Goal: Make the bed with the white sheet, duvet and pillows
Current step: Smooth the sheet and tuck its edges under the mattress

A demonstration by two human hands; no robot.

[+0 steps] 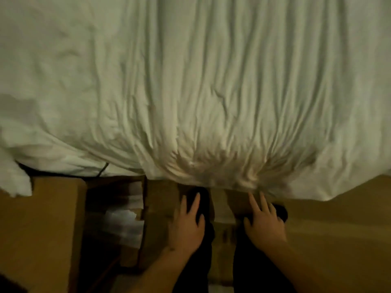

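Note:
A wrinkled white sheet [211,81] covers the bed and fills the upper two thirds of the view. Its creases run toward a bunched point at the near edge, just above my hands. My left hand [187,225] hangs below that edge with fingers spread, holding nothing. My right hand [263,223] is beside it, also spread and empty, its fingertips just short of the bunched cloth. Both hands are over my dark trouser legs. No pillows or duvet can be made out for certain.
A cardboard box [42,229] stands on the floor at the lower left, beside a dark gap holding pale wrapped items [122,216]. A white cloth corner [14,182] hangs at the far left. Brown floor [338,229] lies to the right.

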